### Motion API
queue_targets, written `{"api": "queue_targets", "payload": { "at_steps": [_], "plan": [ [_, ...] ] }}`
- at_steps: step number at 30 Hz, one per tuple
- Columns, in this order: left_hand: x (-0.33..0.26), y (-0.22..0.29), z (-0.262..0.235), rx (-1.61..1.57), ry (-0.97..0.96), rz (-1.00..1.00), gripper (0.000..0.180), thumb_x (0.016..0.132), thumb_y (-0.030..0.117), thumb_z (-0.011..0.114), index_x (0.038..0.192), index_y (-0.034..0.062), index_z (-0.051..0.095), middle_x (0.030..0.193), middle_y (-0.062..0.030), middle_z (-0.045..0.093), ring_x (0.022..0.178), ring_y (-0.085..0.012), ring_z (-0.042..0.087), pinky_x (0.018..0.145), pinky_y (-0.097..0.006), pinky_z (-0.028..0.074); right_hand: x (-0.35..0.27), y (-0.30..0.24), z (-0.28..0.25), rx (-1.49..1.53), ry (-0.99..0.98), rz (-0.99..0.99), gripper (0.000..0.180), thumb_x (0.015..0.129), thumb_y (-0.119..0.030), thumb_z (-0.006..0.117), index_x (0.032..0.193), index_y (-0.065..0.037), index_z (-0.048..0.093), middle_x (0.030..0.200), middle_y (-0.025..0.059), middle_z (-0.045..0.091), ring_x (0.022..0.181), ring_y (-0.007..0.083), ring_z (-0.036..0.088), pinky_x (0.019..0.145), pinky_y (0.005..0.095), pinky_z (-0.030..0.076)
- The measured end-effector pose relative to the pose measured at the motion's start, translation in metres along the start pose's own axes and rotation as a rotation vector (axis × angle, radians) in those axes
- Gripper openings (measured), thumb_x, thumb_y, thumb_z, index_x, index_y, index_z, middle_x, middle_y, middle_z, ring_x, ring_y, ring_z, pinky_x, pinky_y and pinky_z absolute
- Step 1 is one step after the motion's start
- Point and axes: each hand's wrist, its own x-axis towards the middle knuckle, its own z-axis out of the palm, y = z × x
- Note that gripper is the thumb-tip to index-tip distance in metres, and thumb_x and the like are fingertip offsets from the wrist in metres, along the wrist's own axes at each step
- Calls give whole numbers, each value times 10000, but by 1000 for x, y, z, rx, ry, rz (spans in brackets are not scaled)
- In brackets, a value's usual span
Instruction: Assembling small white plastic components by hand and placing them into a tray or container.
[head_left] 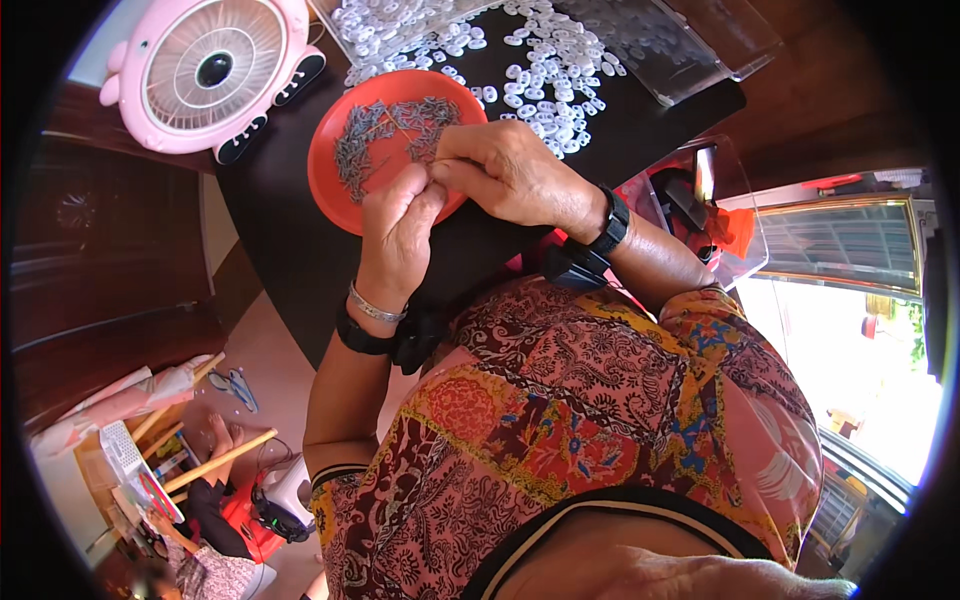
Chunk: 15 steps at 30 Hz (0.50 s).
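Observation:
My left hand (pixel 398 235) and my right hand (pixel 518 178) meet over the near edge of a round red plastic dish (pixel 322 185). Thumbs and fingers of both are pinched together, tip against tip. Whatever lies between them is too small and covered to name. Small grey metal pieces, thin like screws or pins, lie in the dish in a heap (pixel 352 150) at the left and another (pixel 430 115) at the right. Beyond the dish, many small white oval plastic pieces (pixel 560 85) with holes are spread over the dark table (pixel 275 235).
A pink fan (pixel 215 70) stands at the far left of the table. Clear plastic trays (pixel 700 55) sit at the back. To the right is a clear bin (pixel 740 235) with an orange item. Another person (pixel 220 500) sits low at the lower left.

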Motion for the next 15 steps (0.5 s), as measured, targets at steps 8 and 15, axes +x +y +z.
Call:
{"api": "queue_targets", "payload": {
  "at_steps": [8,15],
  "plan": [
    [-1,2,3,-202,22,-120,174,903,112,490,786,-4,542,619,30,432,533,-30,367,494,-208,303,-13,3,-15,31,52,9,184,855,-193,659,848,-11,631,694,71,607,610,154,575,561,281,454],
    [3,5,-4,-333,52,-148,173,909,108,491,773,4,516,616,9,447,519,-42,379,504,-201,331,-47,49,-82,-346,284,257,150,794,-197,670,829,-52,672,738,99,643,637,232,626,586,320,488]
  ]
}}
